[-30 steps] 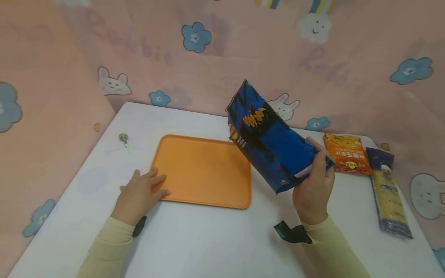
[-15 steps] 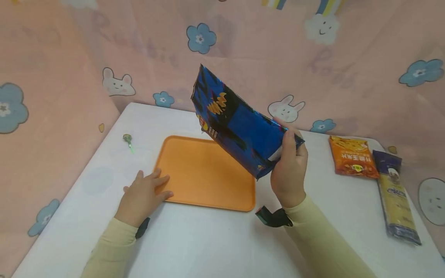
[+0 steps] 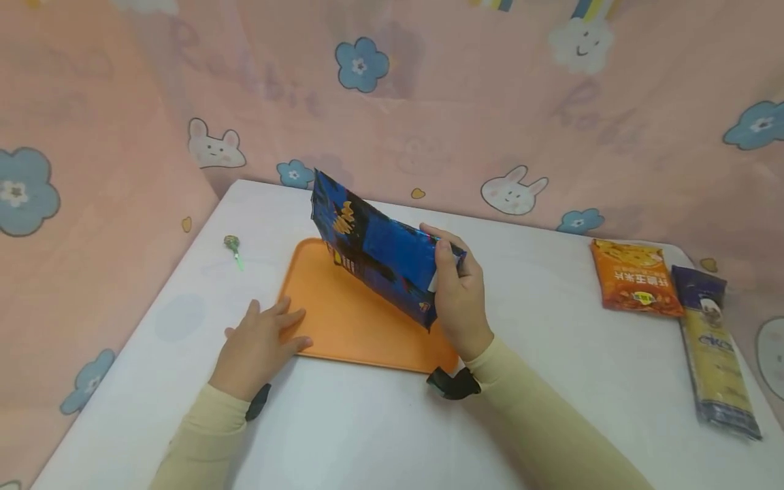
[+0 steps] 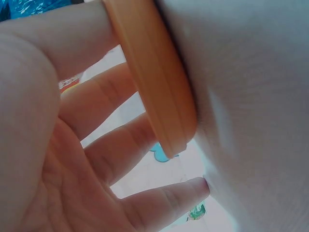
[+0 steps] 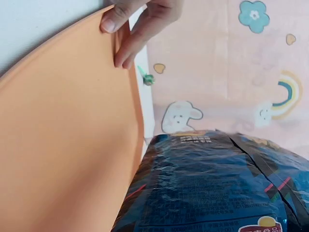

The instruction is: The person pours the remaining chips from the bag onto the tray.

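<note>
My right hand (image 3: 459, 292) grips one end of a dark blue snack bag (image 3: 392, 248), thumb on the front face. The bag is tilted, its far end raised, and overlaps the orange tray (image 3: 349, 327) in the head view. Its printed back (image 5: 207, 183) fills the lower right wrist view. My left hand (image 3: 257, 350) rests at the tray's near left corner with its fingers spread. In the left wrist view, the thumb and two fingers meet the tray rim (image 4: 154, 72), while the little finger (image 4: 169, 200) lies beyond the corner on the white tabletop.
A green-wrapped lollipop (image 3: 233, 248) lies left of the tray. Toward the right edge of the white table (image 3: 551, 354) are an orange snack packet (image 3: 637, 279) and a long yellow-and-purple packet (image 3: 716, 354). A pink printed cloth (image 3: 398, 102) hangs behind the table.
My right hand has carried the blue snack bag leftward from the tray's right side to above it, and the bag has come lower in the last half second. The left hand stays at the corner.
</note>
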The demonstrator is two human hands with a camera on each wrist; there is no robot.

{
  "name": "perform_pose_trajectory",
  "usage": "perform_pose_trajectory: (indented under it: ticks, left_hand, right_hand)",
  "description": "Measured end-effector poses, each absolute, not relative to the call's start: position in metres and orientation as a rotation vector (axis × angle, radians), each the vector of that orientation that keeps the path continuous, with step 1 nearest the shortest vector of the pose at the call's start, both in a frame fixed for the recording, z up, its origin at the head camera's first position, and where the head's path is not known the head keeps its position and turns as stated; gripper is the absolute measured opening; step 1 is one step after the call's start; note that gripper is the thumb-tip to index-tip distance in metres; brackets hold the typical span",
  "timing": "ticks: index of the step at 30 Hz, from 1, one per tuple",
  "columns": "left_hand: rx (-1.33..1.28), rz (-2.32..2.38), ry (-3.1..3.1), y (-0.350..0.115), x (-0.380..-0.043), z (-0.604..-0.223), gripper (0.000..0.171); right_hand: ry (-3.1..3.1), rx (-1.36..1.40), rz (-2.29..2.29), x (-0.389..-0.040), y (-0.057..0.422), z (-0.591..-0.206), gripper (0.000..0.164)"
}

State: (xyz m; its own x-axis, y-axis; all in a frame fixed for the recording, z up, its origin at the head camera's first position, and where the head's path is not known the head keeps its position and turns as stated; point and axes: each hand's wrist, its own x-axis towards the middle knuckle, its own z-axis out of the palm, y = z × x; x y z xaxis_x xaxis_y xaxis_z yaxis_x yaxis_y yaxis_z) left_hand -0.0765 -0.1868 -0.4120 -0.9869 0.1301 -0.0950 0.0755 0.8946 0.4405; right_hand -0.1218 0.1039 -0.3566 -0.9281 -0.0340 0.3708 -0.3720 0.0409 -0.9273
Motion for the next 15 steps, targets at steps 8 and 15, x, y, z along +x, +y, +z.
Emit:
perform_pose_trajectory:
  ticks: [8,15]
  left_hand:
    - [0.165,0.651,2.947,-0.186,-0.075,-0.411,0.057]
    - [0.175,0.656,2.952,-0.186,-0.076,-0.413,0.057]
  right_hand:
    - [-2.078,0.375,2.023,-0.117,0.108,-0.346,0.048]
    - [-1.897,0.311,2.072,-0.108,0.115,-0.302,0.046]
